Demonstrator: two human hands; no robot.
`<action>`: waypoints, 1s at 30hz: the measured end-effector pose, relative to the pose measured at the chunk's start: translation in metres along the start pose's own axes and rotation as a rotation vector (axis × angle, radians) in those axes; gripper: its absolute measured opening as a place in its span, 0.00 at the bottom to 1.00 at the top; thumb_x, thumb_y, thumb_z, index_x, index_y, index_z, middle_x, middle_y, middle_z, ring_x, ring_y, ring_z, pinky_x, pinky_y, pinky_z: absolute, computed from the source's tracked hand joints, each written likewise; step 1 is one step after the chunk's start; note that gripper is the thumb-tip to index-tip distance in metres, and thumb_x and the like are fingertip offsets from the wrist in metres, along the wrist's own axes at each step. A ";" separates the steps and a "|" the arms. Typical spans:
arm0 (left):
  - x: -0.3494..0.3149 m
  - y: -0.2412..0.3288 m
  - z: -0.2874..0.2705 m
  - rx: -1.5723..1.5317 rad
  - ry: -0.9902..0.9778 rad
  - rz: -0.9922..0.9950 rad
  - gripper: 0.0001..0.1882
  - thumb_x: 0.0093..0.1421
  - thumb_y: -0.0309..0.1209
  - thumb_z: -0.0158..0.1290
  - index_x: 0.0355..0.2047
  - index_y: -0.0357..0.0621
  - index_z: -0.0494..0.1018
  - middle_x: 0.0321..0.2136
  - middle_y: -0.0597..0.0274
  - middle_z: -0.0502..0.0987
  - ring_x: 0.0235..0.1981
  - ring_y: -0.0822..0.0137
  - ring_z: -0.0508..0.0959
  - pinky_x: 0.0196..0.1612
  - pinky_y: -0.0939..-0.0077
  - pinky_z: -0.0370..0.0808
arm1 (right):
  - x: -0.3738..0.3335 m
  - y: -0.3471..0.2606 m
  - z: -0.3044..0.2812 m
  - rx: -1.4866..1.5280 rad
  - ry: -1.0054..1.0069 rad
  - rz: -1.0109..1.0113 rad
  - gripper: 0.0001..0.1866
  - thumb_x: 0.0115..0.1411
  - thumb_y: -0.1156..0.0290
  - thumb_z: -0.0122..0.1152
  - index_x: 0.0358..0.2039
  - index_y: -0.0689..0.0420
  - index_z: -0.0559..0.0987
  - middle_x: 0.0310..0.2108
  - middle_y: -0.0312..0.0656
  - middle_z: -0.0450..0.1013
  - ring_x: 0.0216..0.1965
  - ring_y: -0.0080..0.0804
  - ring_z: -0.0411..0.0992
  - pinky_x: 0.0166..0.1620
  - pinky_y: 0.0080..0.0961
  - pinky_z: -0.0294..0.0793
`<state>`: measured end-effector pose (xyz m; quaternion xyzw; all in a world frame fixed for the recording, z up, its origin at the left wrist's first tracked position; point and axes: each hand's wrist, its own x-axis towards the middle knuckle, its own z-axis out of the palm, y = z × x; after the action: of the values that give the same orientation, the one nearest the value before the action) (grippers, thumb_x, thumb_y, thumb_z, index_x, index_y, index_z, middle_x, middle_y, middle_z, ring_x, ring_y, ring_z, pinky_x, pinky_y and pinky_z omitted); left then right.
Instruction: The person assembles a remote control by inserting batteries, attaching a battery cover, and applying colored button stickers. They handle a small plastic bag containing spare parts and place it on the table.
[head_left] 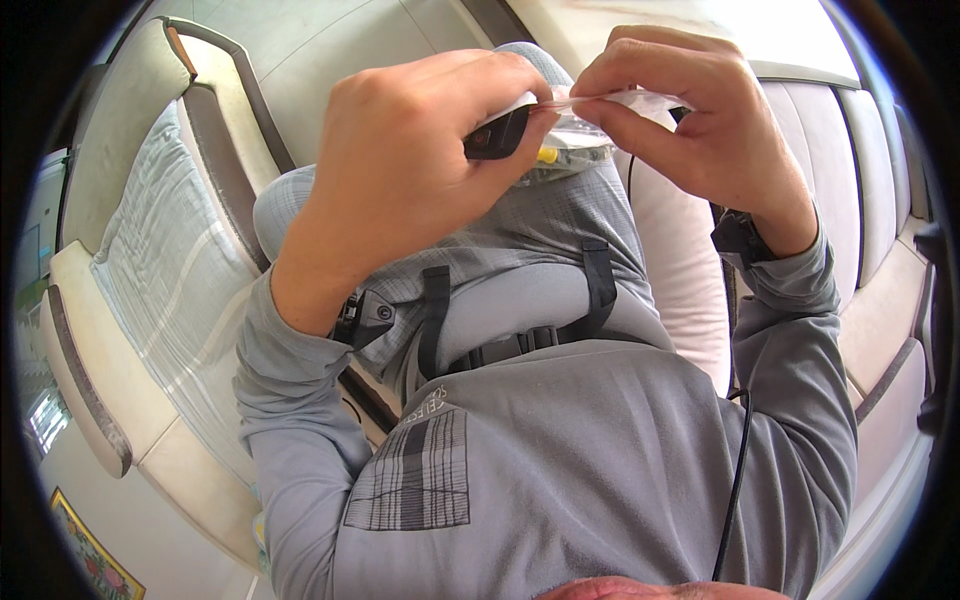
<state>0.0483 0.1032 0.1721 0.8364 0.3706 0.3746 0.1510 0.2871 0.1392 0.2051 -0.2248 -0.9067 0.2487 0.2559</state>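
Over my lap, my left hand (410, 150) is closed, its thumb and forefinger pinching the edge of a clear plastic bag (585, 128). Tucked inside that same hand is a small black object (498, 135) with a rounded end; its kind is hard to make out. My right hand (690, 120) pinches the bag's edge a little to the right, thumb against fingers. Below the pinched edge the bag hangs down, and a small yellow piece (547, 155) shows at it. Most of the bag's contents are hidden.
I sit on a pale sofa with seat cushions (815, 170) on the right. A light blue cloth (185, 250) covers the seat at left. A pale tabletop (690, 20) lies beyond my hands. A black cable (738, 480) runs down my right side.
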 end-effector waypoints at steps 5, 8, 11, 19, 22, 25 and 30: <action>0.001 0.002 0.001 -0.015 -0.015 -0.014 0.07 0.57 0.35 0.64 0.32 0.47 0.80 0.29 0.60 0.82 0.28 0.55 0.82 0.30 0.66 0.77 | 0.001 0.002 0.003 0.051 -0.009 -0.014 0.05 0.57 0.81 0.69 0.34 0.65 0.83 0.28 0.44 0.77 0.29 0.35 0.77 0.32 0.26 0.74; 0.002 0.001 0.003 -0.017 -0.016 0.013 0.07 0.57 0.34 0.64 0.33 0.47 0.80 0.28 0.59 0.81 0.28 0.54 0.82 0.30 0.66 0.77 | 0.000 0.002 0.003 0.047 -0.026 -0.029 0.05 0.55 0.83 0.69 0.33 0.65 0.82 0.28 0.44 0.76 0.28 0.35 0.76 0.30 0.27 0.74; 0.002 0.000 0.005 -0.017 -0.016 0.031 0.07 0.56 0.34 0.64 0.33 0.48 0.80 0.27 0.59 0.81 0.28 0.54 0.82 0.30 0.65 0.77 | 0.000 0.002 0.005 0.040 -0.008 -0.067 0.06 0.54 0.85 0.68 0.33 0.65 0.82 0.27 0.44 0.75 0.28 0.35 0.75 0.29 0.28 0.73; 0.000 0.003 0.007 -0.062 -0.001 -0.026 0.06 0.55 0.32 0.64 0.32 0.48 0.79 0.27 0.59 0.81 0.27 0.55 0.82 0.28 0.66 0.77 | 0.000 -0.001 0.007 0.059 0.021 -0.043 0.06 0.53 0.86 0.67 0.32 0.65 0.81 0.26 0.44 0.74 0.27 0.36 0.74 0.29 0.28 0.72; 0.000 0.001 0.010 -0.046 0.011 0.021 0.06 0.55 0.32 0.64 0.32 0.48 0.79 0.27 0.59 0.81 0.26 0.56 0.82 0.28 0.67 0.77 | 0.000 -0.001 0.006 0.050 0.010 -0.045 0.06 0.53 0.86 0.67 0.32 0.64 0.81 0.26 0.43 0.74 0.27 0.36 0.74 0.29 0.27 0.72; 0.000 -0.001 0.012 -0.056 0.025 0.047 0.06 0.54 0.31 0.64 0.32 0.47 0.79 0.26 0.60 0.81 0.26 0.56 0.81 0.28 0.67 0.77 | -0.001 -0.001 0.007 0.042 -0.001 -0.040 0.06 0.53 0.86 0.67 0.32 0.64 0.81 0.26 0.43 0.73 0.27 0.35 0.74 0.29 0.28 0.72; 0.000 0.002 0.010 -0.063 0.003 0.016 0.05 0.55 0.29 0.63 0.31 0.47 0.79 0.26 0.60 0.80 0.25 0.56 0.81 0.27 0.67 0.75 | -0.002 0.001 0.003 0.017 -0.023 -0.048 0.06 0.54 0.84 0.68 0.33 0.64 0.81 0.27 0.43 0.74 0.28 0.35 0.74 0.31 0.27 0.73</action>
<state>0.0564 0.1017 0.1666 0.8336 0.3520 0.3886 0.1739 0.2868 0.1376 0.2017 -0.1979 -0.9126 0.2526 0.2535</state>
